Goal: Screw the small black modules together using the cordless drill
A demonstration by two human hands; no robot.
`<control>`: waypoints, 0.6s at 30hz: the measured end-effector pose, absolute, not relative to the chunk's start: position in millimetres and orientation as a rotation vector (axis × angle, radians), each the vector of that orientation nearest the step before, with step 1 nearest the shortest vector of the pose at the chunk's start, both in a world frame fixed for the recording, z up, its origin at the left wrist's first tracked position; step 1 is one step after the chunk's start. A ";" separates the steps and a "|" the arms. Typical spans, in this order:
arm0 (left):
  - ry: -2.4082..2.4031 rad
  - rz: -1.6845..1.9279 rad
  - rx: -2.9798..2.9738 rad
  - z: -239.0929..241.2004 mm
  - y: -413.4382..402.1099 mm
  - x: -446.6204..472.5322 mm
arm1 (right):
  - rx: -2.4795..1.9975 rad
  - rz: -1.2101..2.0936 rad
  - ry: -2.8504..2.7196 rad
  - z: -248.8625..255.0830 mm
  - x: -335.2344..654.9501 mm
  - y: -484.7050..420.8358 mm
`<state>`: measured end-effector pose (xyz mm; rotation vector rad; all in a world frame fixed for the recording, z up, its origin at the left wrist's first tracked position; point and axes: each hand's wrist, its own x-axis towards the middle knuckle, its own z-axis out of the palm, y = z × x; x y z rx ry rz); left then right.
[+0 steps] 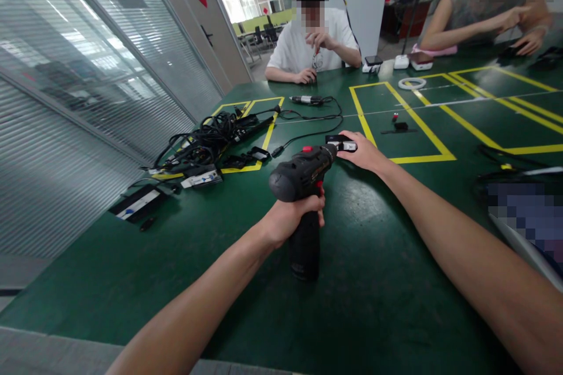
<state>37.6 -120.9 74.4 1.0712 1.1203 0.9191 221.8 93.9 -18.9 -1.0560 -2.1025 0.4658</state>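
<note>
A black cordless drill (303, 179) with red accents is gripped around its handle by my left hand (290, 220). Its chuck points forward and to the right, toward a small black and silver box-shaped part (341, 143). My right hand (363, 151) has its fingers closed around that part from the right side. The chuck overlaps the part in view, and I cannot tell whether a bit touches it. Just beyond, a black cable (308, 136) runs across the green table (365, 304).
Left stands a heap of tangled black cables (220, 132) with adapters. A pen-shaped electric tool (307, 99) lies ahead. Yellow tape rectangles (422, 159) mark the table; a white tape roll (412, 83) lies farther back. Two other people (338, 26) sit across the table.
</note>
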 end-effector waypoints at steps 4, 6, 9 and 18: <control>1.132 0.917 1.051 75.1 -120.9 38.0 | -1.056 0.469 -2.094 -20.0 221.5 94.1; 1.139 0.923 1.054 75.6 -120.5 38.4 | -1.060 0.469 -2.090 -19.7 221.4 93.7; 1.141 0.926 1.062 76.1 -120.0 39.0 | -1.072 0.471 -2.086 -18.5 221.2 92.6; 1.138 0.922 1.063 74.9 -120.9 38.6 | -1.059 0.489 -2.080 -18.2 220.9 91.8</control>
